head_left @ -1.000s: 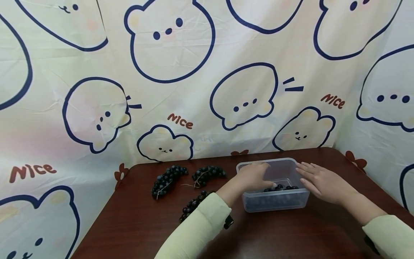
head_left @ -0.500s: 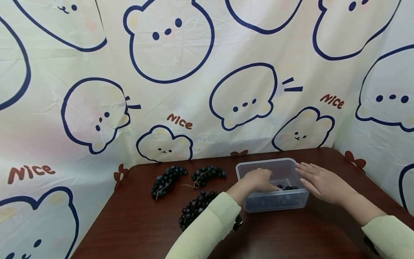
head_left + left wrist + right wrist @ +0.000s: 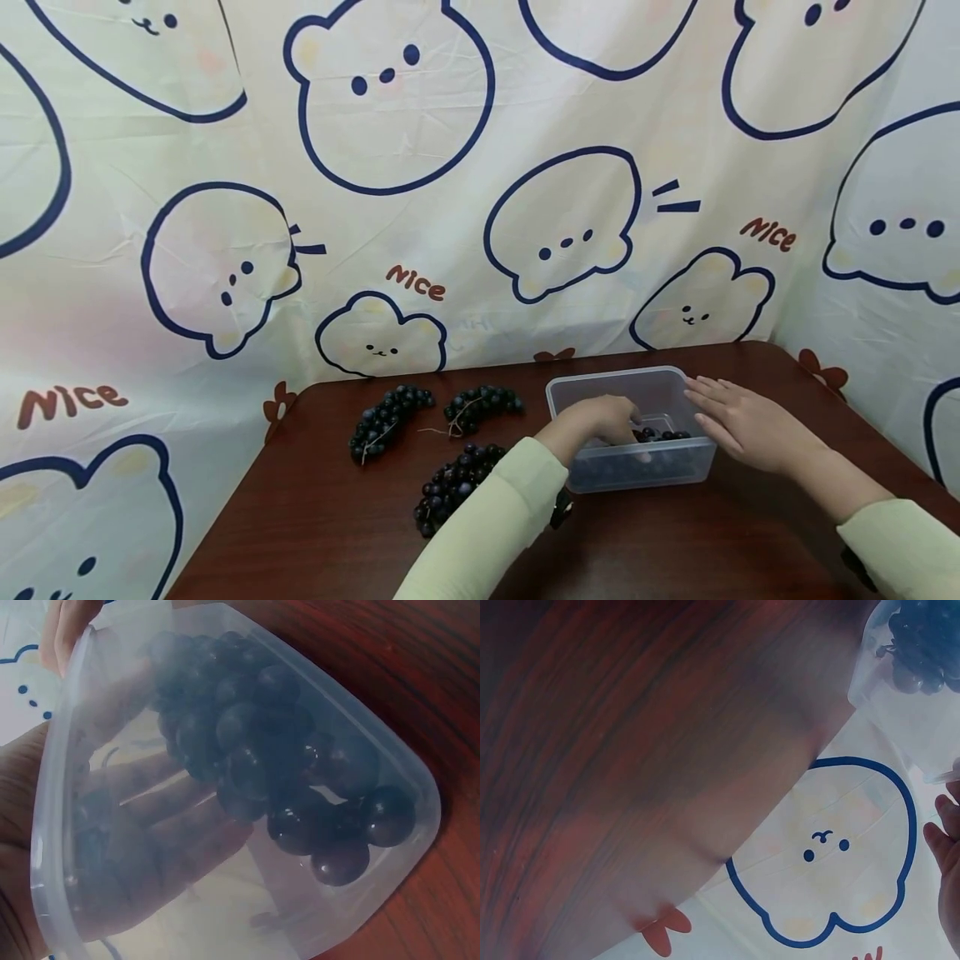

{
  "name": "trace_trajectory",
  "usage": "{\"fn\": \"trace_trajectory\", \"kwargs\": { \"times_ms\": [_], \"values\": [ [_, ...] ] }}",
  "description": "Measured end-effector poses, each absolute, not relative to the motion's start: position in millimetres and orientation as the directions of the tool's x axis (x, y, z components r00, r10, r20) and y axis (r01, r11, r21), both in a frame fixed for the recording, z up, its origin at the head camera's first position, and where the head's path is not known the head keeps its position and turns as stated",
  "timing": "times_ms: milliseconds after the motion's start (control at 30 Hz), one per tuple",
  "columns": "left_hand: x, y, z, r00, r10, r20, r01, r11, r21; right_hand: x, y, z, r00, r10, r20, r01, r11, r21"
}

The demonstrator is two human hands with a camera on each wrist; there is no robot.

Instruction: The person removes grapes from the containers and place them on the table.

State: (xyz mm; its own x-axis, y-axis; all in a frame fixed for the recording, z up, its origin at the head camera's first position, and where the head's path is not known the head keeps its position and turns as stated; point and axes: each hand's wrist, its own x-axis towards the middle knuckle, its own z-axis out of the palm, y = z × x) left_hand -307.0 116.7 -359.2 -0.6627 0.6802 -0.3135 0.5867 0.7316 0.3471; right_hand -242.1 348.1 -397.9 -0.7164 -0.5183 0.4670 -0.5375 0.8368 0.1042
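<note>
A clear plastic box (image 3: 637, 471) stands on the table with a bunch of dark grapes (image 3: 666, 434) inside. My left hand (image 3: 600, 419) reaches over the near left rim into the box. Seen through the box wall in the left wrist view, the fingers (image 3: 180, 840) lie fairly straight against the grapes (image 3: 240, 742); their far tips are partly hidden. My right hand (image 3: 757, 425), fingers extended, rests against the right rim of the box. In the right wrist view, only part of the right hand (image 3: 949, 855) shows, beside the box (image 3: 907, 727).
Left of the box lie three more grape bunches: one at the far left (image 3: 390, 421), one with a bare stem (image 3: 483, 406), and a nearer one (image 3: 453, 487) partly behind the left sleeve. The brown table (image 3: 300, 517) meets a printed cloth backdrop (image 3: 465, 325).
My left hand has moved slightly right and deeper into the box, its fingers now pointing down. More of the nearest grape bunch shows. The right hand has stayed at the rim.
</note>
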Motion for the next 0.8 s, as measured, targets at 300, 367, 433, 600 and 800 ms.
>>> {"fn": "trace_trajectory", "kwargs": {
  "times_ms": [300,367,433,600,800],
  "values": [
    [-312.0,117.9,-364.3,-0.628,0.675,-0.388,0.517,0.734,0.441,-244.2,349.3,-398.3,-0.718,-0.515,0.469,-0.537,0.838,0.098],
    [-313.4,118.4,-365.1,-0.625,0.673,-0.395,0.517,0.736,0.436,-244.5,349.5,-398.5,-0.720,-0.513,0.468,-0.535,0.839,0.097],
    [-314.9,119.1,-366.1,-0.621,0.677,-0.395,0.528,0.734,0.428,-244.7,349.7,-398.8,-0.723,-0.509,0.467,-0.532,0.842,0.094],
    [-317.8,120.5,-368.0,-0.611,0.683,-0.400,0.532,0.728,0.432,-244.8,349.7,-398.9,-0.723,-0.509,0.468,-0.532,0.842,0.094],
    [-319.1,124.3,-369.6,-0.611,0.670,-0.421,0.520,0.741,0.425,-244.8,350.0,-399.0,-0.727,-0.506,0.465,-0.528,0.844,0.092]
  ]
}}
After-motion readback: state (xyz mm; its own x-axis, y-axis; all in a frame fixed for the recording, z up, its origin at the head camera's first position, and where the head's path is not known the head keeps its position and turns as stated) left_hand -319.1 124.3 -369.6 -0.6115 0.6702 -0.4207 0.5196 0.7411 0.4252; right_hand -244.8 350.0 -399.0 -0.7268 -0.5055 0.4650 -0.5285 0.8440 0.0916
